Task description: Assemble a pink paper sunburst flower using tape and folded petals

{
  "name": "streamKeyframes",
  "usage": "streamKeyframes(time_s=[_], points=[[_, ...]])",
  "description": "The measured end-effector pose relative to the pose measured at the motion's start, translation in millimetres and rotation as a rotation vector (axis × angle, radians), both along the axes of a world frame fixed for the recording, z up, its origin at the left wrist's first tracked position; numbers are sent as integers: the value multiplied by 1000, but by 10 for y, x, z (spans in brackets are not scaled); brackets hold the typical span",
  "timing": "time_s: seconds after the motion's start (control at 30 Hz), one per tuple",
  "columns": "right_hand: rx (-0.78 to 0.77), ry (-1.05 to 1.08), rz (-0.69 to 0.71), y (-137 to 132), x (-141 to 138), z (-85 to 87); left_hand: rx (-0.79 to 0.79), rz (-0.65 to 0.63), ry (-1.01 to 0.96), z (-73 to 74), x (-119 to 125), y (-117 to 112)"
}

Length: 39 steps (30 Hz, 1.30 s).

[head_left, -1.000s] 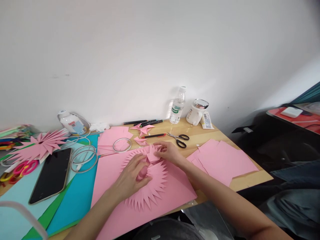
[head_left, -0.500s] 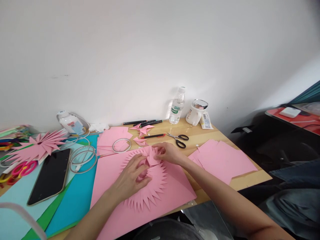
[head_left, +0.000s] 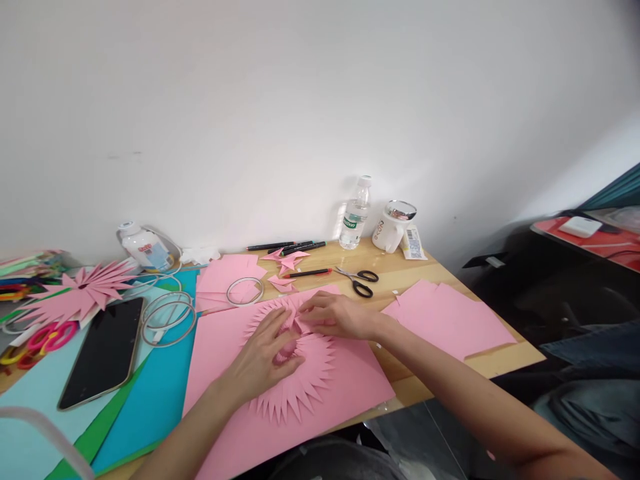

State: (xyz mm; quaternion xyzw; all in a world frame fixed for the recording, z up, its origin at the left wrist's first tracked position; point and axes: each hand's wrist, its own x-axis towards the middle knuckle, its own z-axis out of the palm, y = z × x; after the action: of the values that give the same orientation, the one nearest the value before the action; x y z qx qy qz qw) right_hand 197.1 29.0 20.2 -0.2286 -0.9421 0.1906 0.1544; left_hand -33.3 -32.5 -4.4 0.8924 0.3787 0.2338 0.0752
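Note:
A ring of folded pink paper pieces with pointed tips lies on a large pink paper sheet. My left hand rests over the ring's left side, fingers spread and thumb apart, partly covering its centre hole. At the upper right of the ring, my right hand has its fingers and thumb closed around a folded pink paper piece. My fingers hide much of that piece and the ring's edge there. Beyond the sheet lie small loose folded pink pieces.
Black-handled scissors, a pen, a tape roll and pink paper stacks surround the sheet. A phone and cable lie left. A water bottle and white mug stand near the wall.
My right hand has shifted slightly inward and down, and the folded piece that stood up in its fingers now sits lower against the ring. My left hand stays in place.

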Motion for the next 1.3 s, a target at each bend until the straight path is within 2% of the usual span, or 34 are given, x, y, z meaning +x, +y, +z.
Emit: streamKeyframes(time_s=[0.13, 0.23, 0.4, 0.5, 0.63, 0.8, 1.17, 1.3], points=[[32, 45, 75, 30, 19, -49, 9, -20, 1, 10, -3, 8], [60, 80, 80, 49, -1, -95, -7, -19, -16, 33, 3, 10], [36, 106, -31, 30, -58, -145, -31, -28, -29, 49, 10, 7], [11, 138, -85, 6, -80, -153, -108, 11, -40, 55, 7, -7], [-5, 167, -109, -21, -97, -160, -240, 92, -63, 62, 4, -30], [2, 214, -126, -27, -113, -200, -302, 127, -110, 41, 6, -39], [-86, 258, -218, -39, -135, -244, -285, 130, -102, 11, 3, -35], [-132, 266, -196, -40, -125, -246, -262, 119, -123, 1, 7, -29]])
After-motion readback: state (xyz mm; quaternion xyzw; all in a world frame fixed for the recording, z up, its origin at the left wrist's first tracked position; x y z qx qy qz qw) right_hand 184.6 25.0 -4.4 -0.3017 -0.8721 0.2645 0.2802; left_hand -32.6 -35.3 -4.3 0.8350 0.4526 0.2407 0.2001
